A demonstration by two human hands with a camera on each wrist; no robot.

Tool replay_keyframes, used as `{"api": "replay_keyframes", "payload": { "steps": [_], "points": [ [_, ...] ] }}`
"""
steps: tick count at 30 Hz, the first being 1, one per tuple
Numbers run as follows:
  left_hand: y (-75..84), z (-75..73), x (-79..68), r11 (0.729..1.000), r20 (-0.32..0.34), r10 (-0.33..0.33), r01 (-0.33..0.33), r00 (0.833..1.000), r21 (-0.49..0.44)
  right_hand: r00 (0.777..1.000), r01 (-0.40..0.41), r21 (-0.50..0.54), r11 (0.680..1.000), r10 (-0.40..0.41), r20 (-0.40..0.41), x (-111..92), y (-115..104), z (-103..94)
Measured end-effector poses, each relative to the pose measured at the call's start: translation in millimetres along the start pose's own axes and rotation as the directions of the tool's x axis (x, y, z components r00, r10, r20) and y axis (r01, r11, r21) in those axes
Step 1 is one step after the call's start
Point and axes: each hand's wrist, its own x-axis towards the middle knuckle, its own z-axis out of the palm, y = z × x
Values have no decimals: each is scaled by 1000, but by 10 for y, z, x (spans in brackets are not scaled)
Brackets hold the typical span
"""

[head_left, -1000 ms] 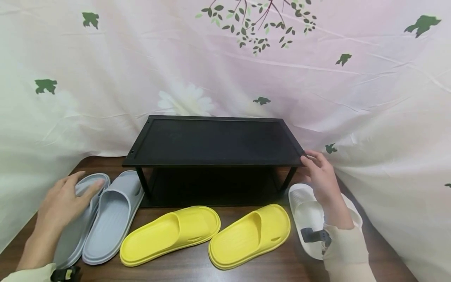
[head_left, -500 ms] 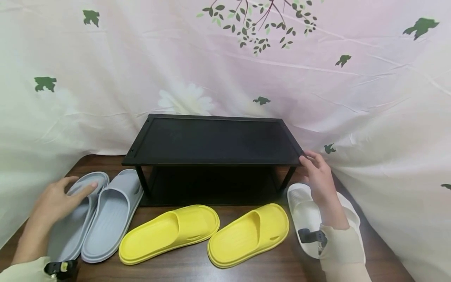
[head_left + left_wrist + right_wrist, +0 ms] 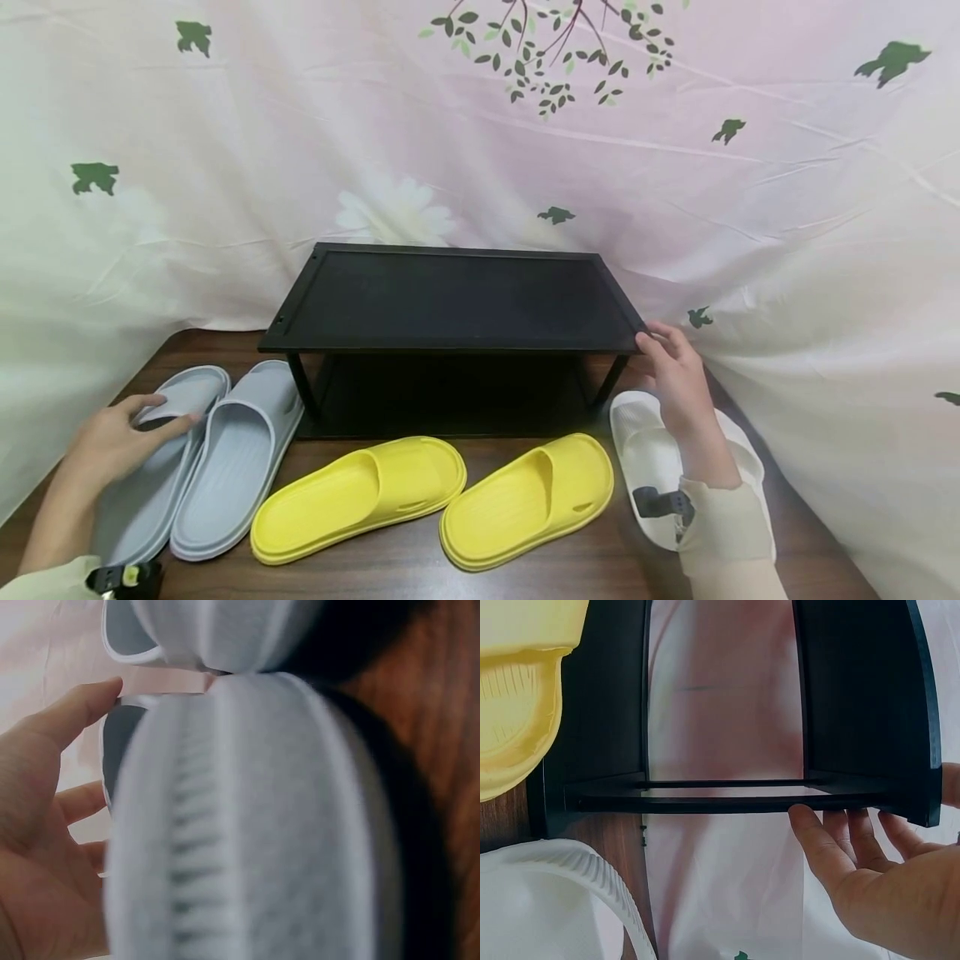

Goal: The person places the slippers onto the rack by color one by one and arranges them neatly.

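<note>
My left hand [image 3: 112,446] is over the outer grey slipper [image 3: 142,500] at the left, thumb and fingers apart on either side of its strap. In the left wrist view the thumb's tip is at the strap's edge; the other fingers [image 3: 82,802] are partly hidden behind the slipper. A second grey slipper [image 3: 225,467] lies alongside. My right hand [image 3: 678,387] grips the front right corner of a black two-tier shoe rack [image 3: 465,300]. In the right wrist view its fingers [image 3: 817,840] touch the side bar under the top board, with the thumb at the board's outer side.
Two yellow slippers [image 3: 528,504] lie slanted in front of the rack on the brown wooden surface [image 3: 360,575]. Beneath my right forearm is a pair of white slippers [image 3: 652,467], partly covered. A printed curtain [image 3: 480,167] hangs behind and at both sides.
My left hand has moved down and slightly left, from the toe end toward the strap opening of the outer grey slipper. The right hand keeps its grip on the rack's corner.
</note>
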Motion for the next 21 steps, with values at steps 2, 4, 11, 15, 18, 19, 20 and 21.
{"api": "replay_keyframes", "payload": {
  "steps": [2,4,11,15,18,19,20,21],
  "points": [
    [1,9,-18,1000,1,-12,12,1000,-14,1000,1,10,1000,-1,3,3,3,1],
    [9,16,-29,999,-8,-24,24,1000,-27,1000,6,13,1000,-6,3,4,7,1],
    [32,24,-41,996,-27,-89,89,996,-10,1000,24,66,998,-24,11,-6,24,0],
    [8,40,-20,993,-30,-116,116,993,-9,1000,28,75,997,-29,6,-10,38,-8],
    [-10,41,-3,991,-36,-130,130,991,-11,1000,29,71,997,-29,4,-10,44,-13],
    [-13,38,-1,991,-37,-136,135,990,-13,1000,29,67,997,-30,4,-8,46,-15],
    [-14,36,0,991,-42,-136,136,990,-15,1000,30,63,998,-30,4,-6,47,-17],
    [-10,35,2,990,-49,-138,138,989,-17,1000,30,59,998,-31,4,-4,47,-18]
  ]
}}
